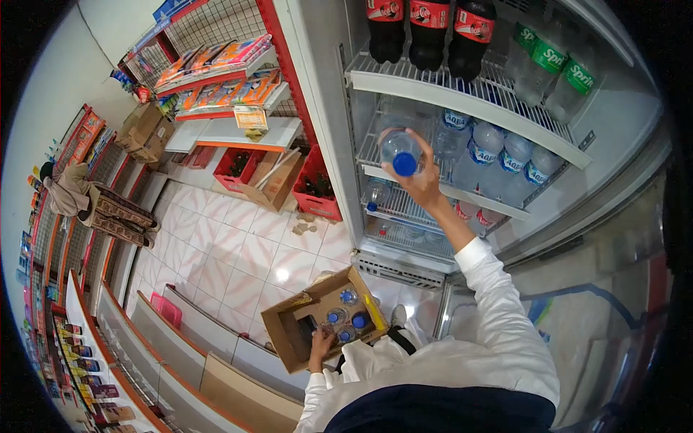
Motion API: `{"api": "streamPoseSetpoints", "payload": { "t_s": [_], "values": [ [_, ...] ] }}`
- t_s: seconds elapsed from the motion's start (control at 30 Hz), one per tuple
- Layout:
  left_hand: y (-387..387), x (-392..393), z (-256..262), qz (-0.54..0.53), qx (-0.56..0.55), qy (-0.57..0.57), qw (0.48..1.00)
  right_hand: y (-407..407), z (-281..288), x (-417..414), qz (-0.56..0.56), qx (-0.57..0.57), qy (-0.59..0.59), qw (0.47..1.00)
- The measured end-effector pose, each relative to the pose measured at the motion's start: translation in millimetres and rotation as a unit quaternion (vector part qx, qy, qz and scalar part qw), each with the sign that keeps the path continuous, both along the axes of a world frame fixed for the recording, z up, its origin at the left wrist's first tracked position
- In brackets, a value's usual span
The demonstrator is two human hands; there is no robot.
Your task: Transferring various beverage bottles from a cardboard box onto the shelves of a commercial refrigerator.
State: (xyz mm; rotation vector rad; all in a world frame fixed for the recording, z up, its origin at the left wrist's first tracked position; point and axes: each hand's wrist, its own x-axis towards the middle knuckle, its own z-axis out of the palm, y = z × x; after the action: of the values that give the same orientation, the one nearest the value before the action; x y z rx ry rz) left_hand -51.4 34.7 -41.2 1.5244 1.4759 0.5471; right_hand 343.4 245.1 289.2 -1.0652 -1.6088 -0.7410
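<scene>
My right hand (425,181) is wrapped around a clear plastic bottle (398,146) with a blue cap, its cap end towards me. The bottle is at the opening of an upright display fridge (444,89), in front of a wire shelf with Aqua water bottles (484,142). Lower down, my left hand (322,342) reaches into an open cardboard box (289,343). Several blue-capped bottles (358,320) stand upright inside the box. The left fingers are beside the nearest bottle (337,316); whether they grip it is unclear.
Coca-Cola bottles (427,32) and Sprite bottles (549,62) fill the upper fridge shelf. Red crates (319,203) stand on the tiled floor (238,260) left of the fridge. Shelving units (162,352) run along the left, where another person (103,203) faces a rack.
</scene>
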Motion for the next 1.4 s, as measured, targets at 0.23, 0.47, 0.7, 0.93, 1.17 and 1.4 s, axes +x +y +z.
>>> {"api": "streamPoseSetpoints", "payload": {
  "t_s": [0.23, 0.47, 0.7, 0.93, 1.17, 1.4],
  "values": [
    [29, 24, 101, 0.073, 0.040, -0.031, 0.996, -77, -14, -63, 0.227, -0.154, 0.122, 0.954],
    [53, 63, 242, 0.044, 0.216, -0.125, 0.967, -135, -96, -133, 0.284, -0.492, 0.200, 0.798],
    [67, 67, 250, -0.042, 0.163, 0.013, 0.986, -143, -192, -162, 0.329, -0.577, 0.090, 0.742],
    [73, 48, 206, -0.082, 0.148, 0.047, 0.984, -135, -229, -179, 0.369, -0.587, 0.065, 0.718],
    [93, 31, 155, -0.087, 0.153, 0.059, 0.983, -134, -251, -196, 0.320, -0.551, -0.052, 0.769],
    [111, 20, 82, -0.129, 0.135, 0.062, 0.981, -143, -273, -196, 0.303, -0.609, 0.018, 0.733]
  ]
}}
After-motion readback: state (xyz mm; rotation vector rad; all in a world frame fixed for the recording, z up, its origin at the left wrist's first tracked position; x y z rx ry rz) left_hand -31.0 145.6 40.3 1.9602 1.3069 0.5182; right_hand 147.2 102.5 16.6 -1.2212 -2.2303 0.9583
